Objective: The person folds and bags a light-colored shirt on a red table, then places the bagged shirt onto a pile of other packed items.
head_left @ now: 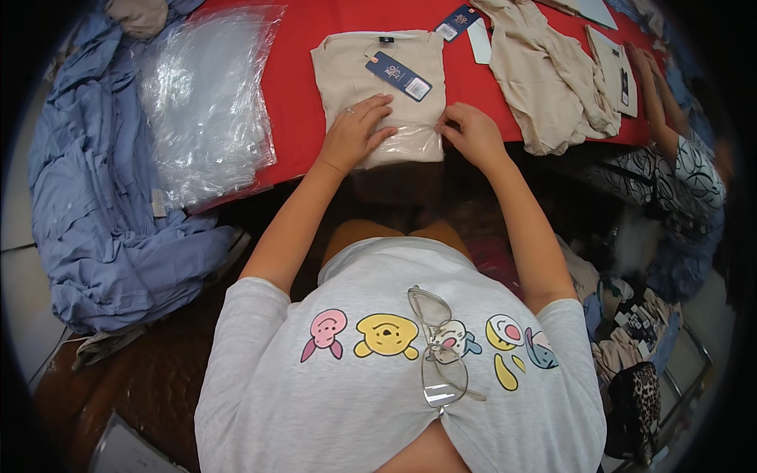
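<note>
A folded beige garment [341, 77] lies before me at the near edge of the red-covered table [296, 110]. On its front rests a dark blue hang tag [398, 76] on a string. A clear plastic bag [414, 140] covers the garment's near end; the upper part is bare. My left hand [355, 135] lies on the garment beside the bag's opening, fingers stretched and thumb apart. At the right edge, my right hand [473, 134] pinches the rim of the plastic bag between thumb and fingers.
A stack of clear plastic bags [209, 102] lies left of the garment. Blue clothes [95, 181] hang over the far left. More beige clothes [544, 79] and a loose blue tag [457, 22] are at the right, near another person's arms [662, 98]. Clothes are piled low at right [639, 339].
</note>
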A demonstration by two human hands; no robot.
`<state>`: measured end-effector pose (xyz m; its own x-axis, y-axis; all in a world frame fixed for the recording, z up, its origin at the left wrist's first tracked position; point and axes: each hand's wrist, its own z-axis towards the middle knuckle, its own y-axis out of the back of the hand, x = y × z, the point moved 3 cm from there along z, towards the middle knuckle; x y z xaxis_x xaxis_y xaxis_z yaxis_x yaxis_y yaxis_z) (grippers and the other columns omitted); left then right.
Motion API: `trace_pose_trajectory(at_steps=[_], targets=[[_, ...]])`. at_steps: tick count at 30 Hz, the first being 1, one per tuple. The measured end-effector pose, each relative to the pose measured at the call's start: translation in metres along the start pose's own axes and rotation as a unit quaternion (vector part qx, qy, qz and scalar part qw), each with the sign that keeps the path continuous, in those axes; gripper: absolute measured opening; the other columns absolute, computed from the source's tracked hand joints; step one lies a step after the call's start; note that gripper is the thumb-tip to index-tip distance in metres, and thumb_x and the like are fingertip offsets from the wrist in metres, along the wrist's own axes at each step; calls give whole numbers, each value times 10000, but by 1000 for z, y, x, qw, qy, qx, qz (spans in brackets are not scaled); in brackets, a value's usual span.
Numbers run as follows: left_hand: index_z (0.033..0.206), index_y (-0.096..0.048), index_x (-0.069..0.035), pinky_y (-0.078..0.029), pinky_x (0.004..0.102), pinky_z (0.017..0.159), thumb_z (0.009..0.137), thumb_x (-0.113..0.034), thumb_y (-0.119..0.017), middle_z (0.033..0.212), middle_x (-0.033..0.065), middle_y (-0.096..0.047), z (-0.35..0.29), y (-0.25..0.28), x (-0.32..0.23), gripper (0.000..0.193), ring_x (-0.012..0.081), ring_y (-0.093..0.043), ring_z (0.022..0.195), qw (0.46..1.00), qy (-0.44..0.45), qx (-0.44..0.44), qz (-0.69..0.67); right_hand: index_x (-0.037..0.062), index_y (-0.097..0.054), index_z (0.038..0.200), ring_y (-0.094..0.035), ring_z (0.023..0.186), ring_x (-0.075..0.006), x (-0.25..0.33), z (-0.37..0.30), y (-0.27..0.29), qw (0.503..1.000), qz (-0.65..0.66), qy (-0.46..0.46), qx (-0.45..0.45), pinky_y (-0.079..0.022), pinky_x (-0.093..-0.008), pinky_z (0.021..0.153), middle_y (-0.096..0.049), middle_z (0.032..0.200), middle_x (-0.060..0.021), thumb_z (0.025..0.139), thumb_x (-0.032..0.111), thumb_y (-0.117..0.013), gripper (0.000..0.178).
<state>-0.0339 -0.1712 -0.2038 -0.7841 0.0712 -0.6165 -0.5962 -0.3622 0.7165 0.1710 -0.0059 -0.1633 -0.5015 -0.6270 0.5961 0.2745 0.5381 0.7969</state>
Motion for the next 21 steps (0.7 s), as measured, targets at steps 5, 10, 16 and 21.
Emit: trace_pose_trajectory(at_steps=[5,10,16,21], targets=[[1137,-716,-45,-571,408,972,945,-260,-787,1376,63,-701,8,20,8,297,279,-687,1184,996,59,7,-70,51,-684,937,-689,970,-359,11,24,-2,998,-60,24,-4,-545,-488,799,-690,949,-126,875,166,-752,147],[1087,-778,-36,-581,375,937,962,-187,-773,1241,77,-700,-35,78,44,196,270,-685,1139,959,211,-44,-185,58,-710,982,-704,935,-347,9,33,-1,998,-10,-15,61,-555,-468,803,-713,970,-122,862,173,-752,172],[975,-784,-69,-488,382,979,855,-180,-855,1091,57,-683,-63,83,-12,178,268,-607,1104,982,144,33,-114,35,-717,959,-712,895,-337,0,33,-5,998,27,-32,56,-553,-448,780,-716,917,-141,848,152,-762,168],[1030,-637,-80,-494,290,797,1004,-169,-732,1110,80,-747,-96,48,-24,133,155,-607,890,855,263,47,-445,23,-680,896,-671,791,-321,25,22,1,998,-29,21,44,-537,-436,729,-731,938,-134,846,126,-759,138]])
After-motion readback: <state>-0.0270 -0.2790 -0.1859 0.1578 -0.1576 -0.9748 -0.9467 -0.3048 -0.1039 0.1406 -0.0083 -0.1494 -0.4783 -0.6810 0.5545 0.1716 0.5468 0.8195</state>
